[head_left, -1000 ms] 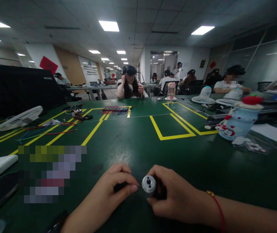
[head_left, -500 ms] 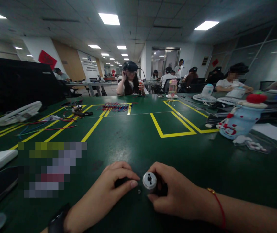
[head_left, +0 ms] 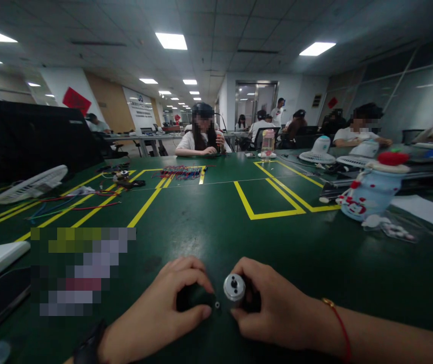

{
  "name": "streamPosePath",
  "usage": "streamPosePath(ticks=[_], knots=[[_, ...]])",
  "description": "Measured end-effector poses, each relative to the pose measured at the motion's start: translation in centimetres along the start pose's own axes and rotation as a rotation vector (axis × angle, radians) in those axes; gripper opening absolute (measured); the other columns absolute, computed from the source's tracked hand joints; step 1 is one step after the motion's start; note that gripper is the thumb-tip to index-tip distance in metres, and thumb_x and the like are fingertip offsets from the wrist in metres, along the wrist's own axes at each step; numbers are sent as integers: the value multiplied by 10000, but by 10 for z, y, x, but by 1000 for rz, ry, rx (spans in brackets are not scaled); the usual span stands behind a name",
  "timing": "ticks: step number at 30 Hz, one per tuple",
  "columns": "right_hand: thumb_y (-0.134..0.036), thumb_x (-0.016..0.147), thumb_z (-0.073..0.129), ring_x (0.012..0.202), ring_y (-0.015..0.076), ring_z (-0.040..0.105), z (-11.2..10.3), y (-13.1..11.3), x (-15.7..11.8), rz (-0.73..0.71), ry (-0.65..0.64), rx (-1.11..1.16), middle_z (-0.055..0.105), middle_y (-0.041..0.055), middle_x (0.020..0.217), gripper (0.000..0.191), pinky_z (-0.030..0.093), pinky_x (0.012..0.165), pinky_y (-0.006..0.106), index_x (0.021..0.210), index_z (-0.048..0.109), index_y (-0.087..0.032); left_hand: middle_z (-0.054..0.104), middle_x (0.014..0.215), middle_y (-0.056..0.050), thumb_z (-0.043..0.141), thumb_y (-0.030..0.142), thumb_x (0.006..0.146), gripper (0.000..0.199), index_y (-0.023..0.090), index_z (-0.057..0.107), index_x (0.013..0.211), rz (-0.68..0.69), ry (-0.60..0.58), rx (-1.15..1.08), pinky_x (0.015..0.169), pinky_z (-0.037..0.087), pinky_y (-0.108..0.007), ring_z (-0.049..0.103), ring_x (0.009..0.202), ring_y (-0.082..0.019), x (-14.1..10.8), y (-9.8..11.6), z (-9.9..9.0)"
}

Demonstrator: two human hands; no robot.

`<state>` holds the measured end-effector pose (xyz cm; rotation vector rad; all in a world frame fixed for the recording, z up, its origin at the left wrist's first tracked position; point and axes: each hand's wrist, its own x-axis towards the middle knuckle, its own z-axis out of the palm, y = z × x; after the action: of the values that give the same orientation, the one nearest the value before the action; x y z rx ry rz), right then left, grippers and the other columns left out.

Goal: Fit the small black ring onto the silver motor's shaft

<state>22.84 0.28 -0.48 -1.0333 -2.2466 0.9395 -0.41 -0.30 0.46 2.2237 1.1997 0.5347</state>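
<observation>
My right hand (head_left: 273, 306) is closed round a small silver motor (head_left: 234, 287), a metal cylinder standing upright on the green table. Its round top face has a dark centre and two small dark holes. Just left of it lies a tiny ring-shaped metal part (head_left: 217, 305). My left hand (head_left: 180, 290) is beside that part, thumb and forefinger apart in an open curve, with nothing between them. The fingertips are close to the ring but do not seem to touch it.
On the green table (head_left: 186, 222), wires (head_left: 182, 173) lie bundled beyond, with more loose wires (head_left: 98, 206) at left. A blue bottle (head_left: 372, 192) and a plastic bag of small parts (head_left: 394, 230) stand right. A co-worker (head_left: 203, 134) sits opposite.
My left thumb and forefinger have spread further apart beside the ring. My right hand keeps hold of the motor in place. The co-worker opposite has lowered a hand to the table.
</observation>
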Motion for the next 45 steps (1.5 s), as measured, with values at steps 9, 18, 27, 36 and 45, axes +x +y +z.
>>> streamPosePath(ticks=[9,18,27,36,45], knots=[[-170,661,627,626,117,486,2,0,0,-1,3,-10,566,-12,787,267,362,520,227,902,515,-187,614,957,-10,616,221,859,76,255,680,880,47,74,-118,831,415,-330,562,927,-197,6,9,7],[-228,667,630,600,120,472,2,-1,3,-4,-3,-67,550,-15,750,224,345,515,233,850,508,-186,604,891,-24,555,156,884,179,255,690,947,142,188,-206,749,469,-289,591,841,-174,17,31,9],[-235,688,645,627,125,496,1,0,2,-20,-17,-52,572,-10,778,237,365,533,232,887,526,-187,623,1014,-17,526,212,907,211,289,650,1059,80,161,-278,838,468,-309,591,934,-189,5,31,11],[-212,683,673,666,131,514,-1,0,0,0,-27,-15,590,-6,816,301,388,563,235,953,542,-195,646,888,-1,462,163,908,182,219,634,929,-72,103,-195,761,462,-297,602,835,-182,4,-1,2],[-181,678,651,650,123,506,-1,-1,1,22,-28,-4,570,-16,811,290,391,541,231,941,529,-201,611,880,12,419,65,874,233,204,602,832,3,39,-121,764,451,-268,585,836,-152,5,-8,-3]])
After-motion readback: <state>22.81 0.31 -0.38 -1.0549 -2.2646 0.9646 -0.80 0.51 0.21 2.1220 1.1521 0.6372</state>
